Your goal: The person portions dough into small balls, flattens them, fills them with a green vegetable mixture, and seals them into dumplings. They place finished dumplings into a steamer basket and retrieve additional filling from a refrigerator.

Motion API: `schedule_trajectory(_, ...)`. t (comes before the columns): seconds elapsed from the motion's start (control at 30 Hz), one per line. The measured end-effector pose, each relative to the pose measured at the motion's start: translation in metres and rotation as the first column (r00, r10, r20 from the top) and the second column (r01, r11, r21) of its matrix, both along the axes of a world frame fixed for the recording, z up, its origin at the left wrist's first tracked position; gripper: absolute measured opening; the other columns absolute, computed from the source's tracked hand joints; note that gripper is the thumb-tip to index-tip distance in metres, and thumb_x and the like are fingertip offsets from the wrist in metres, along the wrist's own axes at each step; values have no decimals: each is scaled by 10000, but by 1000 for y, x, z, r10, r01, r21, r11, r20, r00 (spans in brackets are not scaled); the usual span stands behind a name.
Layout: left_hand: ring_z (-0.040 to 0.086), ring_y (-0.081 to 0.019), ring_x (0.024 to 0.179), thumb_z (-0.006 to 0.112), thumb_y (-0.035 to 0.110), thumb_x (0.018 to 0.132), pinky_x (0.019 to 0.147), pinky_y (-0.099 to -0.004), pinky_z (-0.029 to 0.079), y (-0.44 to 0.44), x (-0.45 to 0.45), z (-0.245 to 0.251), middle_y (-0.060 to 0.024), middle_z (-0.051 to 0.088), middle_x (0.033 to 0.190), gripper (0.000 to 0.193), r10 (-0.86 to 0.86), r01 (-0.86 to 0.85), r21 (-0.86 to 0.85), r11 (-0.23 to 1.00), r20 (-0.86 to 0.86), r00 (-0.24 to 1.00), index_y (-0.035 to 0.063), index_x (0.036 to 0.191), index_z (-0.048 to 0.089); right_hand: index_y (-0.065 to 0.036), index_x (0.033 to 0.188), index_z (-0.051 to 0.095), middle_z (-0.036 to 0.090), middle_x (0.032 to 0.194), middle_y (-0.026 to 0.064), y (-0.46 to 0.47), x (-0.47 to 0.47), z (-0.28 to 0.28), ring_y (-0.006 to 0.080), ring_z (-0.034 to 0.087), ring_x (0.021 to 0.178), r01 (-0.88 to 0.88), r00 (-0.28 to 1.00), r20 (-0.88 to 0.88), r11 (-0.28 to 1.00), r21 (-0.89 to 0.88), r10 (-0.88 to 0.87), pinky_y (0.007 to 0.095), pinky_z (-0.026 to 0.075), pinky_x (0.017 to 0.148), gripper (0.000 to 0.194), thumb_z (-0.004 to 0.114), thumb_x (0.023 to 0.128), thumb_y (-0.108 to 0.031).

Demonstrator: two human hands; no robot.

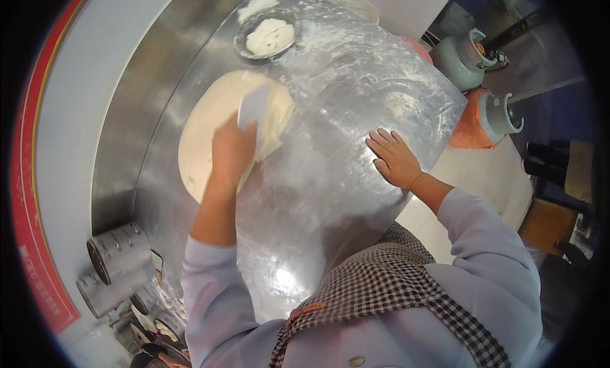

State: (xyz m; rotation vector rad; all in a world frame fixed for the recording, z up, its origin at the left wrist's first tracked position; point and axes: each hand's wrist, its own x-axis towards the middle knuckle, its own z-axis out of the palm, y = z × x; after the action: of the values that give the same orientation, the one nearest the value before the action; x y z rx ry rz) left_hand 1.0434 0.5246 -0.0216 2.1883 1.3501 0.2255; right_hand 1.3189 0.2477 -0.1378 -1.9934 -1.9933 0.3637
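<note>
My left hand grips a flat, pale dough scraper, slightly blurred. The blade is over the right part of a large slab of pale dough, near its uneven, folded-looking edge; whether it touches the dough I cannot tell. That slab lies on a stainless steel table dusted with flour. My right hand rests palm down near the table's right edge, fingers a little apart and holding nothing. Beyond the dough stands a round metal bowl with white flour in it.
A steel backsplash runs along the left. Metal canisters stand at the lower left, with part of another person below. Gas cylinders stand on the floor at right, one in an orange cover. A pale basin shows behind the table.
</note>
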Motion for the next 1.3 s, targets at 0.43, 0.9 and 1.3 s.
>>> schedule_trajectory(0.43,668,-399,979,626,172,833,882,-455,516,72,89,-59,-218,708,1031,328,-88,100,19,995,-326,941,56,1134,688,-24,1365,503,482,1442,166,4,43,0,359,376,1391,-32,983,-183,987,-158,2,523,265,1168,518,551,871,-172)
schedule_trajectory(0.9,670,-391,909,699,137,822,834,-401,535,-49,99,-32,-190,705,986,316,-730,760,112,640,-218,647,66,1129,680,-46,1296,546,557,1355,146,-7,34,-4,340,453,1335,64,976,-215,994,89,-44,512,298,1160,476,525,821,-47)
schedule_trajectory(1.3,651,-430,1004,633,148,793,895,-455,507,17,53,-69,-266,686,1041,345,32,-36,-18,999,-175,984,-4,1101,674,-46,1272,572,555,1351,148,-12,36,-19,346,472,1313,68,982,-186,988,136,-42,516,309,1153,456,545,818,-63)
